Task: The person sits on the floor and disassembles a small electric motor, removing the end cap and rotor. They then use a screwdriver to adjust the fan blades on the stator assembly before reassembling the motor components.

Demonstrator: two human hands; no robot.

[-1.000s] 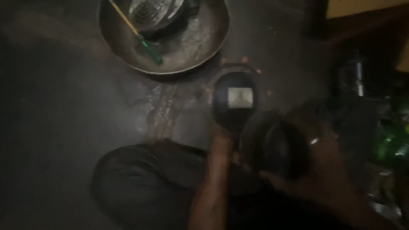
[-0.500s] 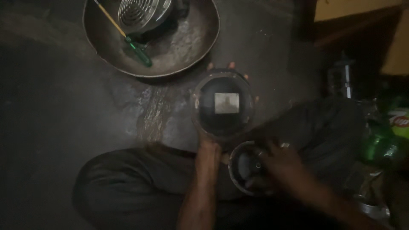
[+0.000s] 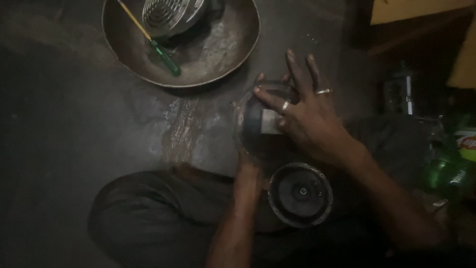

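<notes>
- left hand [image 3: 248,171] comes up from below and cups the near rim of a round dark housing [image 3: 258,124], holding it up off the dark floor [image 3: 74,124]; its fingers are under the part, so I cannot tell how tightly they close
- right hand [image 3: 302,111] lies on top of the same housing, fingers spread wide and flat, palm over its right half; rings on two fingers
- housing sits between both hands, just below the pan and above the person's lap; pale square patch shows at its centre beside the right hand's fingers
- round black disc cover [image 3: 300,194] with a small centre hub lies on the lap, just beside the left wrist, touched by neither hand
- wide metal pan [image 3: 233,59] at the top of the view, well apart from the hands
- in the pan: screwdriver [image 3: 158,47], green handle with a yellowish shaft, plus a ribbed metal grille part [image 3: 171,14]
- green plastic bottle [image 3: 448,168] at the right edge, in shadow
- wet streak on the floor between pan and lap
</notes>
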